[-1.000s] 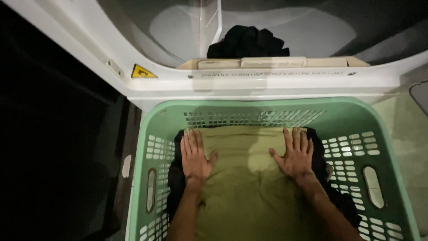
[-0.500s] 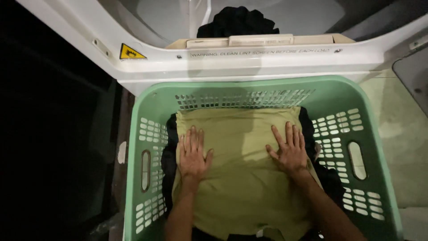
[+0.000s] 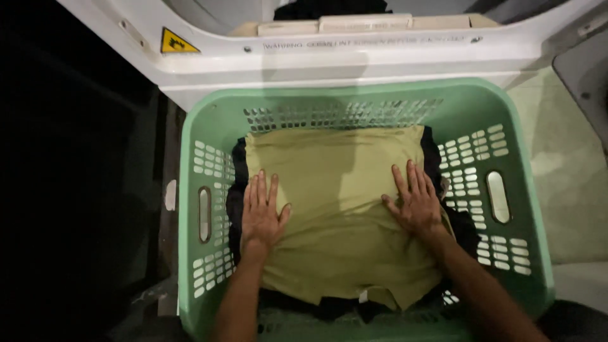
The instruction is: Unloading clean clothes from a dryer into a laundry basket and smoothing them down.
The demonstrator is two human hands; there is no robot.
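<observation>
Dim laundry corner: dark wall running down the left, pale floor point(image 3: 563, 171) showing on the right, white dryer front point(image 3: 354, 60) sitting across the top with one yellow warning sticker point(image 3: 178, 42) near its left corner. One green basket point(image 3: 516, 190) is sitting under the dryer opening. Left hand point(image 3: 261, 212) is lying flat, fingers spread, palm down near the left edge of one olive shirt point(image 3: 342, 202). Right hand point(image 3: 417, 201) is doing the same near the shirt's right edge, fingers spread, pinching nothing. Shirt is lying folded flat in the basket's middle, covering a layer of dark clothes point(image 3: 235, 196) peeking out at both side walls and the near wall; count of those cannot be told. Judging progress: shirt looks already placed, pressing down is underway. Dark fabric point(image 3: 329, 7) is showing at the dryer's top edge, so some laundry probably remains.
</observation>
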